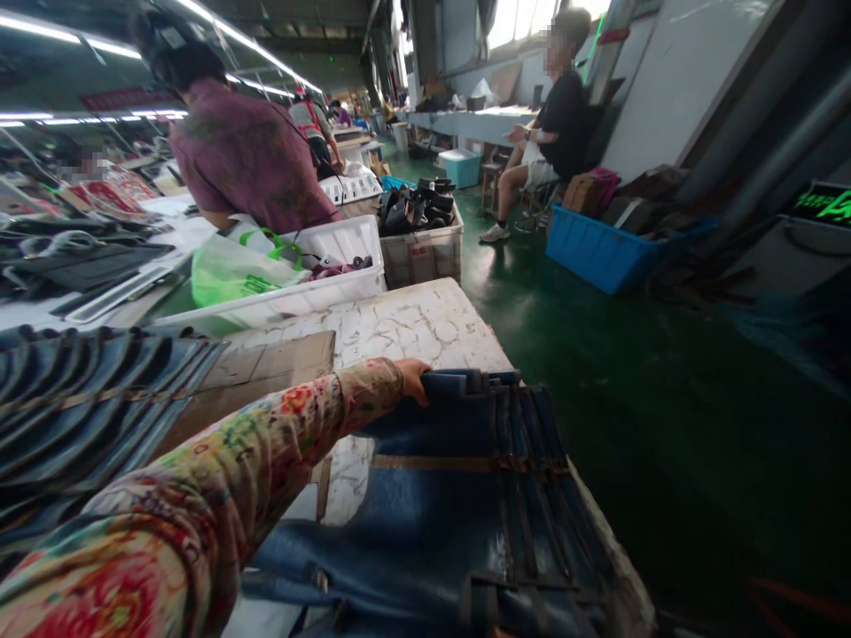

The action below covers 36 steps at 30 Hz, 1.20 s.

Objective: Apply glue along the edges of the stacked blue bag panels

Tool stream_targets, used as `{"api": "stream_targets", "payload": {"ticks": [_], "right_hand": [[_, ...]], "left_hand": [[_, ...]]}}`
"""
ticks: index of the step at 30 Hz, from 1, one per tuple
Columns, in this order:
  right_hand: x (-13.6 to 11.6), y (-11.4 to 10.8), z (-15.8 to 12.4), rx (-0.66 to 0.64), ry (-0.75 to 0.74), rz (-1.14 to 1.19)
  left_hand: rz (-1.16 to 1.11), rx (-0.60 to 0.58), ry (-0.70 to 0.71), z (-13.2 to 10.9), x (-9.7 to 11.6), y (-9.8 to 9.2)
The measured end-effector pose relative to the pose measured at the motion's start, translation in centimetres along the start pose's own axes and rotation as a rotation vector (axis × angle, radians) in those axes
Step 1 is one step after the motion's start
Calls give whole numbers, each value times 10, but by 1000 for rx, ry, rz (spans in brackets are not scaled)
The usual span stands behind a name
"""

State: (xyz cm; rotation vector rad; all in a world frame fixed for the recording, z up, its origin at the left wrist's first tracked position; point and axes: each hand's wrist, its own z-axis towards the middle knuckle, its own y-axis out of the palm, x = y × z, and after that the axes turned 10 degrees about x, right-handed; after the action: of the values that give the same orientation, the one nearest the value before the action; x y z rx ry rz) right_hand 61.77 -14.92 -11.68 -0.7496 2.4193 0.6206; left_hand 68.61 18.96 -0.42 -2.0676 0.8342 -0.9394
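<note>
My left hand (416,381), in a flowered sleeve, reaches out from the lower left. Its fingers are closed on the far edge of the top dark blue leather piece (432,509), with some fingertips hidden. That piece lies on a fanned stack of similar leather pieces (542,478), shaped like boot uppers, each crossed by a brown strip. The stack rests on a worn white tabletop (405,323), along its right side. To the left, another overlapping row of blue leather pieces (86,399) lies beside brown cardboard (266,368). My right hand is out of view.
A white crate (339,257) with a green-and-clear bag (232,275) stands beyond the table. Behind it, a grey crate (422,252) holds black items. On the right are a blue bin (598,252) and a seated person (562,115); another person (245,151) works at left.
</note>
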Motion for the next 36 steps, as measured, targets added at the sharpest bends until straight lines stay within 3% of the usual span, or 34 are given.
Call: {"api": "stream_targets", "payload": {"ticks": [3,5,9,12,15,18,23,26,31,33,36], "right_hand": [[-16,4,10,55,-43,46],[-41,19,32,105,-74,144],[-119,63,90,207,-122,342],[-179,92,135,179,-236,364],[-219,107,177,111,-291,349],[-229,108,209,77,-277,316],[-213,99,228,63,-274,250],[-203,97,221,58,-305,193],[-191,80,184,71,-327,31],[-188,66,158,46,-339,-57],[-188,37,103,8,-376,-164]], "left_hand": [[108,145,-5,6,-6,-30],[170,247,-15,15,-12,-55],[291,424,-68,41,-27,-115],[391,538,-119,62,-37,-157],[428,687,-201,79,-49,-169],[433,755,-223,96,-64,-136],[330,418,-225,116,-96,-45],[285,379,-216,111,-105,-25],[252,488,-151,64,-88,-21],[248,537,-95,35,-70,-5],[225,531,22,-14,-38,37]]}}
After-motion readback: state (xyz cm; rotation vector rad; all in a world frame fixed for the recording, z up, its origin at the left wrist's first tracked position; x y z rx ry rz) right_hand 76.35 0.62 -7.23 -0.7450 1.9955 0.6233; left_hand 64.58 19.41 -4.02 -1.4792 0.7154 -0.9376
